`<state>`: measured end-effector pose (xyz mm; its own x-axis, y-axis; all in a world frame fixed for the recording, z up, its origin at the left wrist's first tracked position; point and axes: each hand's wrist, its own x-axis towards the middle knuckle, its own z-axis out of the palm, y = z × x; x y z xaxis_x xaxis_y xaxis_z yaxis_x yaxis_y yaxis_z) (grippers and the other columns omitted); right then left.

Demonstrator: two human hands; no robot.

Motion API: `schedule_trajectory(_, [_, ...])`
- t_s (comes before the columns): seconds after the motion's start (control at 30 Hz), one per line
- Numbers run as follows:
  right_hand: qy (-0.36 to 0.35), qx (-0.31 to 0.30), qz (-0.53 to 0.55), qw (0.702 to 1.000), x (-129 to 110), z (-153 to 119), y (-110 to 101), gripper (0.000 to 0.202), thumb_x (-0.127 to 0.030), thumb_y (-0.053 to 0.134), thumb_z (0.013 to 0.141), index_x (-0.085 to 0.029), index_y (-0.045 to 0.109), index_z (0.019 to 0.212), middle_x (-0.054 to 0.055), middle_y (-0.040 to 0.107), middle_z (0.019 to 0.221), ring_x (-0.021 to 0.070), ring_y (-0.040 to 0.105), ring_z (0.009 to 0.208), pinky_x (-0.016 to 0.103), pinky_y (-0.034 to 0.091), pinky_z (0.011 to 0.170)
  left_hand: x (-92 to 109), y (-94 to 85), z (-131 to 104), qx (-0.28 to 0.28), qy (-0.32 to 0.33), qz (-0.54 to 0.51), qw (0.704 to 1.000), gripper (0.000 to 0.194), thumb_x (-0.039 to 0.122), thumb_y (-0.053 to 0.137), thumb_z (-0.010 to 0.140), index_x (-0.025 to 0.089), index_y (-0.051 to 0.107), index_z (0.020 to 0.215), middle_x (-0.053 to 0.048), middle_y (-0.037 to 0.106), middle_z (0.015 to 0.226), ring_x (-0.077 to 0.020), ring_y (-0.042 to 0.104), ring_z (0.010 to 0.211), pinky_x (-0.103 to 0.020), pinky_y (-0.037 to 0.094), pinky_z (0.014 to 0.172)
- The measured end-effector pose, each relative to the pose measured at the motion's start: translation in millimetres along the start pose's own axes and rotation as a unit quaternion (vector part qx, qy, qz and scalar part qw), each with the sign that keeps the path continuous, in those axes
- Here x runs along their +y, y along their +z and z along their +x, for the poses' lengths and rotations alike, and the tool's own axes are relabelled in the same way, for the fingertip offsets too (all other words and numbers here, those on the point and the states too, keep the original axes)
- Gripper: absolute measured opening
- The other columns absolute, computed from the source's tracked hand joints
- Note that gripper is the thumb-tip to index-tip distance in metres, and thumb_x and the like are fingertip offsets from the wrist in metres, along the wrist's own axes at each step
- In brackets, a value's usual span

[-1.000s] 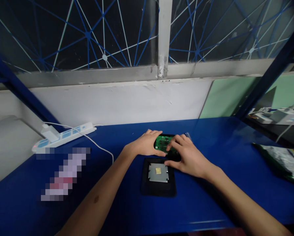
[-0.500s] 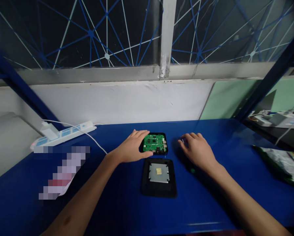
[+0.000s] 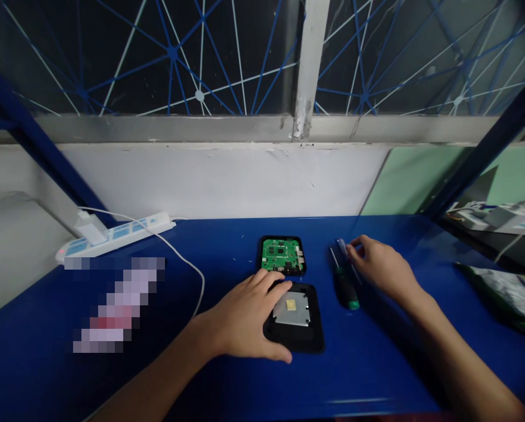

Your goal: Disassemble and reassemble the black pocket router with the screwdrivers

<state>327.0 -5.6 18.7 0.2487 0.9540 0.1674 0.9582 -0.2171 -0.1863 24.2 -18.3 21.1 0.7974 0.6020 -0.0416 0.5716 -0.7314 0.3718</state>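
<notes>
My left hand (image 3: 249, 316) is spread open over the left side of a black square cover (image 3: 313, 340), which has a silver metal plate and a small yellowish pad inside. Behind it lies a black case half (image 3: 261, 255) holding a green circuit board (image 3: 278, 252). My right hand (image 3: 383, 266) is closed at the fingertips around the clear end of a slim screwdriver (image 3: 342, 246) with a thin shaft. Just left of that, a larger screwdriver (image 3: 345, 288) with a black and green handle rests on the blue table. Part of the cover is hidden under my left fingers.
A white power strip (image 3: 126, 231) with a plug and a white cable (image 3: 187, 261) lies at the back left. In front of it is a blurred-out pinkish item (image 3: 117, 310). A shiny packet (image 3: 504, 293) lies at the right, and a wall stands behind the table.
My left hand has moved from the circuit board toward me, onto the cover. My right hand has shifted right and taken the slim screwdriver's end; the larger screwdriver now shows.
</notes>
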Motion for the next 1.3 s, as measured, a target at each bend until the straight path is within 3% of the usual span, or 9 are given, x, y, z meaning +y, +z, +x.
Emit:
schedule_trajectory(0.17, [-0.009,-0.021,-0.008,1.000,-3.3,0.0,4.2,0.034,-0.052,0.043,0.094,-0.024,0.063,0.096,0.008,0.074,0.091,0.0252,0.070,0.077,0.030,0.039,0.059,2.6,6.8,2.0,0.020,-0.021,-0.005,1.000,0.113,0.078,0.069,0.064,0.015,0.036,0.152,-0.017,0.045,0.147,-0.0392,0.038,0.137,-0.055,0.037,0.112])
schedule_trajectory(0.27, [0.000,0.008,-0.033,0.999,-6.5,-0.7,5.1,0.038,-0.055,0.043,0.094,-0.023,0.064,0.100,0.010,0.073,0.099,0.0271,0.071,0.080,0.032,0.041,0.060,5.2,9.1,3.7,0.024,-0.026,-0.001,0.999,0.115,0.080,0.067,0.066,0.014,0.033,0.153,-0.017,0.044,0.148,-0.0380,0.037,0.137,-0.054,0.036,0.113])
schedule_trajectory(0.4, [0.019,0.038,-0.039,0.998,-8.6,12.7,13.7,0.042,-0.050,0.041,0.096,-0.020,0.062,0.117,0.014,0.070,0.109,0.0287,0.071,0.087,0.035,0.047,0.067,6.7,9.6,5.6,0.023,-0.029,0.003,0.999,0.115,0.081,0.065,0.067,0.014,0.032,0.153,-0.017,0.043,0.149,-0.0382,0.038,0.137,-0.054,0.036,0.113])
schedule_trajectory(0.6, [-0.024,0.013,-0.027,0.999,-3.9,36.1,35.3,0.042,-0.039,0.053,0.092,-0.012,0.062,0.123,0.018,0.070,0.101,0.0300,0.070,0.089,0.037,0.050,0.074,6.0,8.9,5.1,0.039,-0.019,-0.011,0.999,0.113,0.082,0.065,0.065,0.019,0.033,0.153,-0.016,0.043,0.149,-0.0381,0.039,0.137,-0.053,0.035,0.113])
schedule_trajectory(0.77, [-0.042,0.091,0.046,0.994,5.7,38.8,18.3,0.045,-0.032,0.046,0.097,-0.012,0.053,0.136,0.013,0.067,0.098,0.0233,0.068,0.085,0.036,0.052,0.077,4.7,6.8,3.8,0.022,-0.009,-0.017,1.000,0.114,0.081,0.067,0.064,0.019,0.033,0.153,-0.016,0.042,0.150,-0.0390,0.037,0.138,-0.055,0.037,0.112])
schedule_trajectory(0.87, [-0.122,0.182,0.322,0.921,-4.1,28.2,4.5,0.044,-0.040,0.050,0.097,-0.019,0.053,0.135,0.003,0.062,0.087,0.0144,0.061,0.063,0.032,0.053,0.065,5.4,8.3,4.4,0.025,-0.018,-0.015,0.999,0.113,0.080,0.068,0.065,0.017,0.032,0.153,-0.017,0.042,0.150,-0.0386,0.038,0.138,-0.054,0.037,0.112])
schedule_trajectory(0.97, [-0.185,0.215,0.455,0.844,-23.8,8.9,2.2,0.042,-0.037,0.061,0.092,-0.023,0.055,0.131,0.000,0.058,0.087,0.0134,0.061,0.067,0.031,0.055,0.064,6.2,11.7,6.0,0.037,-0.021,-0.008,0.999,0.111,0.079,0.067,0.066,0.016,0.033,0.152,-0.017,0.043,0.149,-0.0384,0.039,0.137,-0.054,0.037,0.112])
schedule_trajectory(1.07, [-0.226,0.215,0.452,0.836,-38.9,-8.5,7.8,0.044,-0.032,0.072,0.085,-0.025,0.058,0.126,0.000,0.060,0.090,0.0143,0.063,0.072,0.032,0.057,0.069,6.0,14.3,7.8,0.045,-0.019,-0.002,0.999,0.112,0.078,0.069,0.065,0.014,0.036,0.150,-0.018,0.045,0.148,-0.0386,0.040,0.136,-0.053,0.035,0.114])
schedule_trajectory(1.3, [-0.260,0.210,0.440,0.833,-45.6,-19.5,14.7,0.042,-0.028,0.071,0.087,-0.025,0.056,0.126,0.001,0.060,0.093,0.0143,0.064,0.075,0.032,0.058,0.071,4.0,16.2,8.7,0.052,-0.008,0.005,0.999,0.112,0.077,0.071,0.065,0.014,0.036,0.150,-0.018,0.045,0.147,-0.0388,0.041,0.134,-0.053,0.036,0.114])
